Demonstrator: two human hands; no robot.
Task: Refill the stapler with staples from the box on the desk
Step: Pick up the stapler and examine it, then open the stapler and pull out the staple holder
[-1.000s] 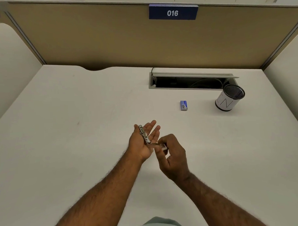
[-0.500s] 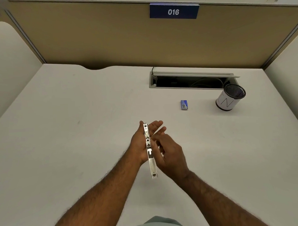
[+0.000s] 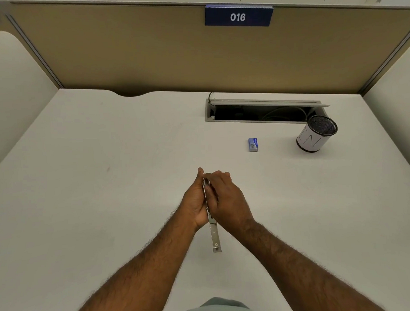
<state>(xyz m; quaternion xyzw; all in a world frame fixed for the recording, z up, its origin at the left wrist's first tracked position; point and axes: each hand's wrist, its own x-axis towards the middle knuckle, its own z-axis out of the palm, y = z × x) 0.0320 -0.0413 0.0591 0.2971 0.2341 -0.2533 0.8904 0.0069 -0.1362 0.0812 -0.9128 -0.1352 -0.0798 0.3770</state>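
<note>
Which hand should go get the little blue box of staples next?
Probably the right hand. The staple box lies on the desk ahead and to the right, nearer that hand. The left hand cradles the stapler from the other side, so it could keep holding it.

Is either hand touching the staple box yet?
Apart. The head view shows bare desk between the staple box and both the left hand and right hand, which hold the stapler.
</note>
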